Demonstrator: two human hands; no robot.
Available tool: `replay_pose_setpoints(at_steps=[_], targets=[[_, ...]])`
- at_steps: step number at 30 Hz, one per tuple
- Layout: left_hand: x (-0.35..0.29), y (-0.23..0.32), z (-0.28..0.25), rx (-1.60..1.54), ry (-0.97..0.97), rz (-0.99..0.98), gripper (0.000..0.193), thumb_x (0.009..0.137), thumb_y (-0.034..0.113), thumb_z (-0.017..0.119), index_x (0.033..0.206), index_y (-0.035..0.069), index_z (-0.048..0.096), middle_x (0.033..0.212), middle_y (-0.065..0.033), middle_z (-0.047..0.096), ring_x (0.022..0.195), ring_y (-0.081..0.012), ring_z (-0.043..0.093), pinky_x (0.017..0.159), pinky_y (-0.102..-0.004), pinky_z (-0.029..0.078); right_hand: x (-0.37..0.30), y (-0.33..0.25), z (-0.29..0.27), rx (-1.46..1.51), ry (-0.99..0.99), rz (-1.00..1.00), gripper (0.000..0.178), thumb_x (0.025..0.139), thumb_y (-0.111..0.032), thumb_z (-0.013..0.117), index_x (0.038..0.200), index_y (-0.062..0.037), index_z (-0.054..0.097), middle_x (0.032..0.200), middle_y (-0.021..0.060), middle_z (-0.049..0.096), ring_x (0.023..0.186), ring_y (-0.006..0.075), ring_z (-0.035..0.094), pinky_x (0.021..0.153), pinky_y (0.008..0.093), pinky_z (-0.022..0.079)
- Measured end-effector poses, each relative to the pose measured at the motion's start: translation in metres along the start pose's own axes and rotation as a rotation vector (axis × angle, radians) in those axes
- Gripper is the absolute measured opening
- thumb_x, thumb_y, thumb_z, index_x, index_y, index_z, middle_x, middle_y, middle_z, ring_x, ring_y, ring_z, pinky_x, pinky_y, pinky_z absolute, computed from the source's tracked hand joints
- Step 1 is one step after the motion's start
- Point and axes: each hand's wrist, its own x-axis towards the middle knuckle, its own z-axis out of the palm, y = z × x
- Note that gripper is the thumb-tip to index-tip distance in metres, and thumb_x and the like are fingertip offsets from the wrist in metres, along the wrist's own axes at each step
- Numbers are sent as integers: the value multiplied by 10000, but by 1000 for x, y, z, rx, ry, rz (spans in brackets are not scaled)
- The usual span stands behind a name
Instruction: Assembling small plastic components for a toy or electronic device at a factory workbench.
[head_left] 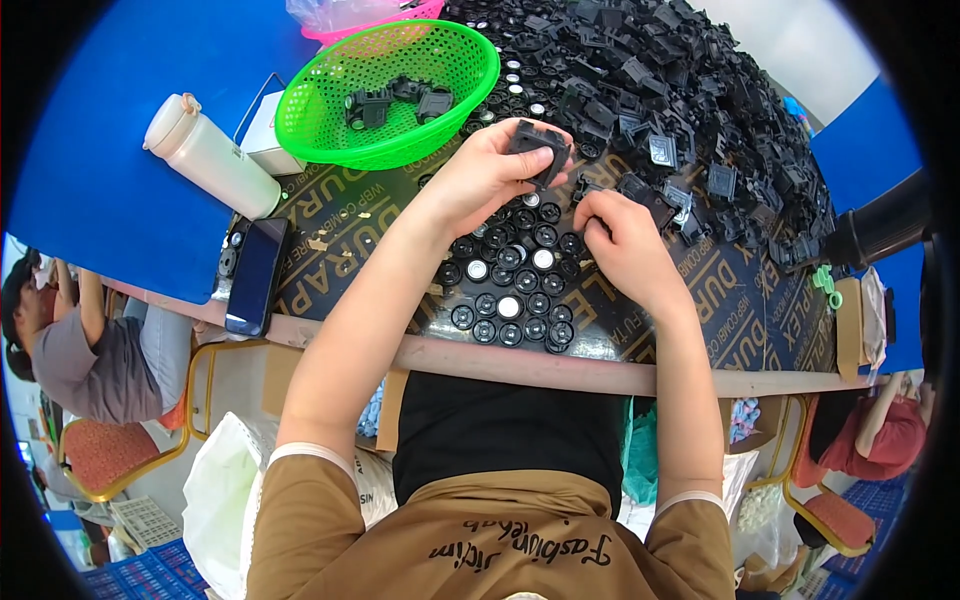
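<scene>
- Wears a brown short-sleeved shirt (460,500), nearest, above black trousers (510,420).
- Pinches a square-framed black plastic part (527,137) in the left hand (485,165), thumb on top, just beyond the small black wheels (508,256).
- Curls the fingers of the right hand (625,235) narrowly, just right of the wheels; cannot tell whether empty or holding.
- Has wheels spread on the dark board (345,245) between the forearms, some with pale faces.
- Shows, far right, a heap of black plastic parts (640,90).
- Includes, far left, a green perforated basket (390,155) with several black pieces (368,110) inside.
- Includes, farther left, a white tumbler (212,160) and, nearer, a black smartphone (257,275).
</scene>
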Motion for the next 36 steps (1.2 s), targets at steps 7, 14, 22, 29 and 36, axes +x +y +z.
replay_pose_setpoints(at_steps=[7,14,22,29,36], targets=[[-4,2,0,-164,12,-56,345,884,104,572,1200,19,460,1053,-146,567,963,-234,577,868,-359,489,-5,-3,6,-87,-90,0,130,790,-48,578,911,-1,571,843,135,558,811,309,567,728,373,449],[-3,4,0,-39,-80,-61,424,861,136,619,1249,35,481,1061,-64,551,988,-168,537,905,-351,452,-4,-2,7,-85,-114,5,165,762,-50,626,885,3,531,874,153,573,842,339,574,736,390,452],[-6,6,9,13,-55,-27,331,870,84,578,1194,41,522,1062,-77,567,972,-181,578,822,-323,507,1,-3,13,65,161,-14,209,793,29,563,995,-7,520,908,187,596,881,354,585,751,386,468],[-5,0,13,-8,51,-9,393,886,170,594,1233,61,444,1042,-65,550,910,-148,572,774,-302,504,1,-12,8,170,193,-161,295,814,25,535,1105,-24,516,995,153,586,935,325,582,789,349,465],[1,-9,15,380,33,44,455,804,143,684,1203,39,491,938,-18,558,804,-89,550,729,-220,463,1,-11,12,265,231,-89,287,778,5,612,1060,-17,566,930,101,595,814,216,601,704,315,475]])
